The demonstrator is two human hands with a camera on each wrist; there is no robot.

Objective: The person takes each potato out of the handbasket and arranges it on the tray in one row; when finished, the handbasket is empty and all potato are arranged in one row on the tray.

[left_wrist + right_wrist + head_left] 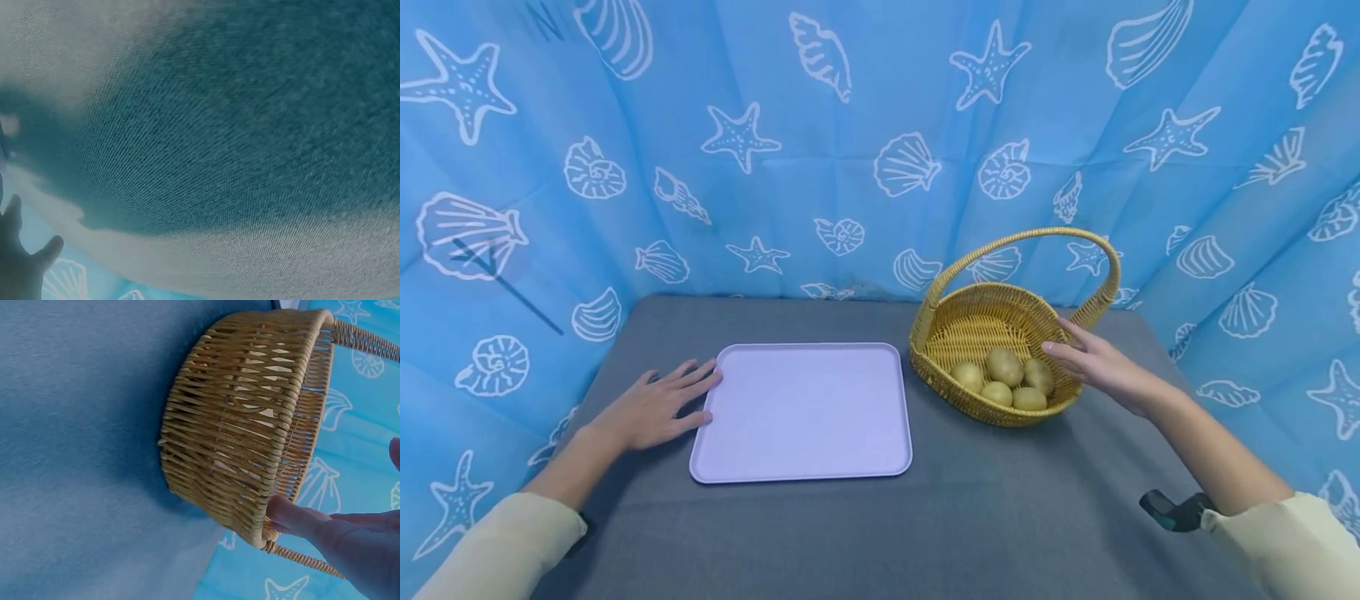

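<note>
A wicker basket (951, 396) with a tall arched handle stands at the right of the table, and several potatoes (1004, 367) lie in it. My right hand (1101, 364) is at the basket's right rim, fingers extended over its inside; in the right wrist view, fingertips of the right hand (356, 544) reach past the rim of the woven basket (231, 425). To the left lies a pale lilac tray (805, 412), bare on top. My left hand (658, 406) spreads its fingers at the tray's left edge, fingertips on or just over the rim. Only part of the left hand (22, 262) appears in the left wrist view.
Dark grey cloth covers the table (850, 533). Behind and at both sides hangs a blue curtain (850, 200) printed with white shells and starfish. A black device (1176, 510) sits at the right wrist. The basket's handle (1060, 232) arches high above its bowl.
</note>
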